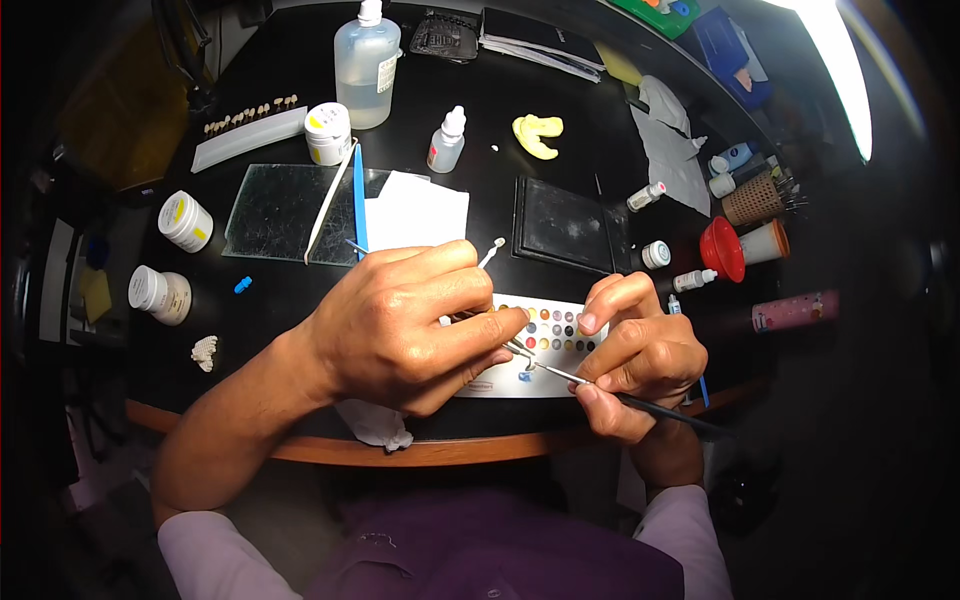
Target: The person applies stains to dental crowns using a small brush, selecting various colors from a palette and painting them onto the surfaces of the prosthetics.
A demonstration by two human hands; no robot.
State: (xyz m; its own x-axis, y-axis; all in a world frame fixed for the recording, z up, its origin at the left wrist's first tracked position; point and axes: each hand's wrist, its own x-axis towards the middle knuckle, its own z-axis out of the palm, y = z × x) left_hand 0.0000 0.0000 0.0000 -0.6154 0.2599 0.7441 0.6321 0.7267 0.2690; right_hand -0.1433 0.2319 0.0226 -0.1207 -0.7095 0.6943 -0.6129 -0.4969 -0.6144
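Observation:
My left hand (410, 325) is closed round a slim metal instrument (518, 348), mostly hidden by the fingers; only its tip shows. My right hand (640, 355) pinches a fine brush (640, 402) with a dark handle. The brush point meets or nearly meets a tiny pale piece (530, 364) at the instrument's tip; contact is too small to tell. Both hands are above a white card (550, 383) with rows of coloured dots and a small blue smear. A thin pale rod with a rounded end (497, 243) sticks up beyond the left fingers.
Around stand a large clear bottle (366, 75), a dropper bottle (447, 140), several white jars (186, 222), a glass slab (270, 215), a dark flat box (570, 222), a yellow horseshoe-shaped piece (537, 135), a red bowl (722, 250) and a strip of tooth shade samples (250, 138).

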